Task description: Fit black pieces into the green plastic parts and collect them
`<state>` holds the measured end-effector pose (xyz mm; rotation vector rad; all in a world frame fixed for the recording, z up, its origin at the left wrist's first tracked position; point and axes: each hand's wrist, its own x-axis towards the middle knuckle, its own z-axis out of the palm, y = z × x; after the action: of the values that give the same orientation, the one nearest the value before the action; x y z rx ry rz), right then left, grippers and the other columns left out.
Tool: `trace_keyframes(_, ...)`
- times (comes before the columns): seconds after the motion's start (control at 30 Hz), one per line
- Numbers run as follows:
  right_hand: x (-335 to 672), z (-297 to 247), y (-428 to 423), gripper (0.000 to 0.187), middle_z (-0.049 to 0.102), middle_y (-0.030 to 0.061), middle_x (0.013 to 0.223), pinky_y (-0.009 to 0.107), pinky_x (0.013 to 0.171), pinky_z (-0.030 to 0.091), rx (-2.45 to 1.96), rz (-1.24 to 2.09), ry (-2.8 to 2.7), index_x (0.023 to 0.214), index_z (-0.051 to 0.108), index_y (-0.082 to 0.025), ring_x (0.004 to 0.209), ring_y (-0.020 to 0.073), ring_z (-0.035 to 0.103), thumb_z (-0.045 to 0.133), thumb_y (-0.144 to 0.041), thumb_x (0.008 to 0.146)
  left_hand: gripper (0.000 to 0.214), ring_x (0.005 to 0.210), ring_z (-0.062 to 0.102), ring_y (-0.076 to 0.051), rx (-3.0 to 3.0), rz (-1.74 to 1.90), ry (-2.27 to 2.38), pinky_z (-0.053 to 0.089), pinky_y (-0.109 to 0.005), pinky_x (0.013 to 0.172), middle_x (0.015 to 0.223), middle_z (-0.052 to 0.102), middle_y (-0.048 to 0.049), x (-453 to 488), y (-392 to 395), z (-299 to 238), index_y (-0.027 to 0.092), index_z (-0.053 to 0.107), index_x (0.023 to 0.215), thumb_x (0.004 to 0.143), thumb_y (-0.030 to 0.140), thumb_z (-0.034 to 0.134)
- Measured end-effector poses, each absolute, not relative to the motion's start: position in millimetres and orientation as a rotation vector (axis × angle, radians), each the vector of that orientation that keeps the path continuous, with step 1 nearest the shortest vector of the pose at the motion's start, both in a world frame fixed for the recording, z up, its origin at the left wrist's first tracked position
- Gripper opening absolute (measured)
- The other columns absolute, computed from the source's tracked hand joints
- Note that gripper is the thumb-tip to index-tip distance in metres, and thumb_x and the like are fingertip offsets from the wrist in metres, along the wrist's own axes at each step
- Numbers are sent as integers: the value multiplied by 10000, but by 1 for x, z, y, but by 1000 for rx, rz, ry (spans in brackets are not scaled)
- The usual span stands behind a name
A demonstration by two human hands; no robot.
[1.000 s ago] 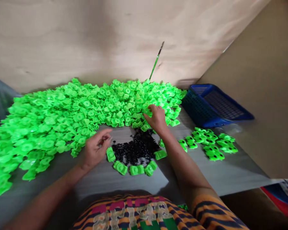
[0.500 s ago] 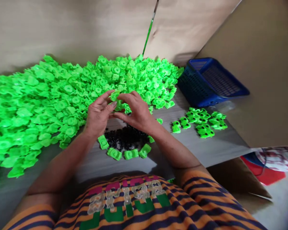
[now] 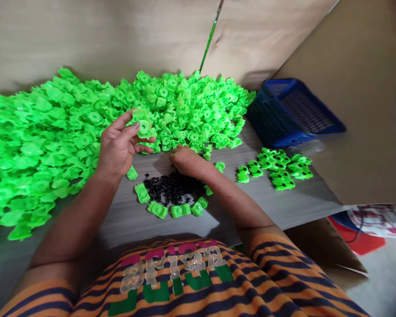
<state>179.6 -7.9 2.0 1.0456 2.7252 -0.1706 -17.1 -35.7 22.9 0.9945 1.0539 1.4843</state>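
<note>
My left hand (image 3: 119, 147) is raised above the table and pinches a bright green plastic piece (image 3: 142, 124) between thumb and fingers. My right hand (image 3: 186, 160) is lowered, fingers curled down into the far edge of a small heap of tiny black parts (image 3: 171, 187); what its fingertips hold is hidden. A ring of green pieces (image 3: 170, 208) borders that black heap on its near side. Behind both hands spreads a huge pile of the same green pieces (image 3: 86, 119).
A blue plastic basket (image 3: 293, 112) stands at the right by the cardboard wall. A small group of green pieces with black parts (image 3: 277, 169) lies in front of it. A green rod (image 3: 211, 35) leans on the plywood back wall. The grey table edge (image 3: 300, 220) runs at right.
A second ago my right hand took a green piece from the pile and brought it to my left hand. The left hand now keeps it while the right has dropped to the black parts.
</note>
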Motion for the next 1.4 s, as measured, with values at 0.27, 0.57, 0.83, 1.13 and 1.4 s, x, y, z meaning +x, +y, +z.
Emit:
trace_keyframes(0.27,182,-2,-3,280,768,196,1024,330,829,462,1022,-158,2695,997,790,-83,1020,273,679,533,-16,908,663,693,768,-189,848,1343,1022,617,-257,553,854,758,-11,-4,-29,3,221,598,1417,776,252,764)
trace_keyframes(0.57,204,7,9,148,646,19,698,257,662,410,1381,-942,3063,678,662,-157,682,143,561,573,-72,761,663,788,772,-197,850,1325,952,659,-342,726,868,755,-5,0,-27,-7,217,627,1331,682,207,758)
trace_keyframes(0.83,190,6,1,108,560,-38,607,232,589,359,1899,-1672,3128,630,575,-187,594,99,469,574,-216,734,804,886,776,-245,898,1272,894,634,-350,739,991,800,-57,8,-33,-10,219,602,1374,585,123,723)
trace_keyframes(1.13,183,5,-4,110,591,-17,653,246,654,416,1982,-1446,3227,655,571,-203,682,134,562,557,-168,759,589,682,680,-148,904,1274,948,547,-234,574,752,682,22,20,-41,-8,209,715,1206,629,227,831)
trace_keyframes(1.4,179,1,-7,129,589,-10,676,253,672,431,2053,-1235,3245,662,572,-205,708,142,569,570,-152,780,514,645,633,-145,929,1345,989,521,-231,528,668,638,26,24,-39,-14,210,753,1117,674,427,897)
